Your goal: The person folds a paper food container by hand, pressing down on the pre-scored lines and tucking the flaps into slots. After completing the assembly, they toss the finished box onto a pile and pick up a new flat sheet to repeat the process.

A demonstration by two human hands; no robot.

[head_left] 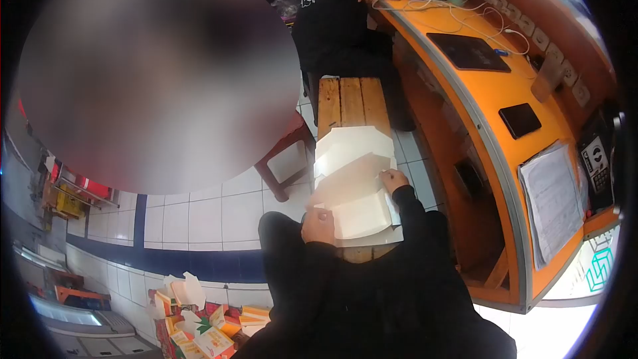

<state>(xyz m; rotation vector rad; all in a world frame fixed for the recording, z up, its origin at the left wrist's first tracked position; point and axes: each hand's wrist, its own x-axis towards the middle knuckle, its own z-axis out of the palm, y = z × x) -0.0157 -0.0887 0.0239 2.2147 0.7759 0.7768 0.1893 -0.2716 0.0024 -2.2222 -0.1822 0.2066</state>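
On the bench (349, 103), left hand (319, 226) and right hand (394, 179) lie palm-down on cardboard (352, 156).

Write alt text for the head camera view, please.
The person's left hand and right hand rest on a stack of flat white cardboard sheets lying on a wooden bench. Another person in black sits at the bench's far end beside a curved orange counter.

Wooden plank bench (351, 103) over tiled floor (199, 216); flat white cardboard sheets (352, 153) stacked directly on it (partly folded).
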